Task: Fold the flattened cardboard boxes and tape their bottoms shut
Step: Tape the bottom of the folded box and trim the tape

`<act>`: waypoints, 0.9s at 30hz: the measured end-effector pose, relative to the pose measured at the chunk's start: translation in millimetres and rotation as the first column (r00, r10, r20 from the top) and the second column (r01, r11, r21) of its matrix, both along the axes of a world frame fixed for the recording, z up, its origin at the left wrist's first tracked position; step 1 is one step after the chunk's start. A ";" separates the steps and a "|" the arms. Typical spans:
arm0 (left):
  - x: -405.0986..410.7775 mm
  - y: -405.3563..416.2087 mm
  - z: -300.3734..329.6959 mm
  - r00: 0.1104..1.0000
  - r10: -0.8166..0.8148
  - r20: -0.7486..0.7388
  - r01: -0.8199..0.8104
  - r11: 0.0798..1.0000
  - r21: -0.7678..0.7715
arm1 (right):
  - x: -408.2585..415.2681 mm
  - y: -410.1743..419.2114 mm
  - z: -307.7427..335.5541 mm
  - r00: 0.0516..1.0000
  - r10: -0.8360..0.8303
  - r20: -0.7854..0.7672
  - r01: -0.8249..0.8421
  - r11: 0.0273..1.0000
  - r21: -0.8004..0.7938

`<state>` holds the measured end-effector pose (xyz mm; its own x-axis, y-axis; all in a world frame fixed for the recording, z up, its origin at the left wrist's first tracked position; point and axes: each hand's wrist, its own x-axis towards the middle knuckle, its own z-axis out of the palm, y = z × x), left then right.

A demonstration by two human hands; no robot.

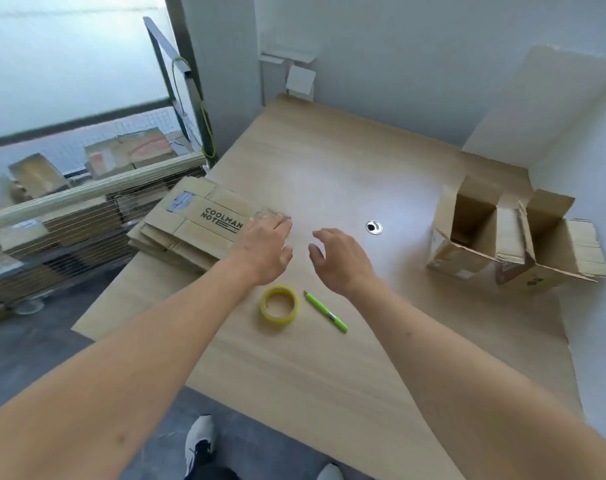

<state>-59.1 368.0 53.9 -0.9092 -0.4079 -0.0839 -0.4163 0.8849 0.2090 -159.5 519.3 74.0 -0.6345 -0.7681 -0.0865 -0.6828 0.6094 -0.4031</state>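
Head view, both bare arms stretched out over a wooden table (329, 358). Left hand (266, 247) lies at the near right corner of the flat box stack (197, 223), fingers extended onto the top sheet's edge, grip released, nothing pinched. Top sheet reads "COOLMAN NOT". Stack sits at the table's left edge. Right hand (343, 258) hovers just beside the left, fingers loosely spread, grip released, holding nothing. Yellow tape roll (279, 304) lies flat on the table near the wrists; green cutter (325, 311) lies just right of it, apart. Two folded boxes (509, 240) stand open-topped at the right, touching each other. Cart with more cardboard (52, 216) beyond the left edge.
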 end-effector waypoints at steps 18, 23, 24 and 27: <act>75.0 -251.1 -67.0 0.988 -0.040 0.148 0.014 0.986 0.168 | 70.4 -211.7 -85.9 0.926 -0.287 0.247 0.246 0.952 0.183; 48.6 -285.3 -97.0 0.981 0.035 0.191 -0.077 0.974 0.215 | 47.8 -237.3 -117.0 0.890 -0.365 0.272 0.334 0.930 0.155; 43.7 -290.4 -101.7 0.977 0.056 0.204 -0.102 0.969 0.226 | 43.2 -240.4 -122.2 0.886 -0.375 0.271 0.348 0.926 0.144; 36.3 -309.5 -114.2 0.967 0.126 0.222 -0.178 0.956 0.234 | 31.9 -248.7 -135.3 0.867 -0.407 0.286 0.387 0.914 0.125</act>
<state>-22.8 58.5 -60.3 -0.7911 -0.4818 -0.3769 -0.5983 0.7378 0.3125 -127.6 270.6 -61.3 -0.8209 -0.4438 -0.3595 -0.2304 0.8333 -0.5025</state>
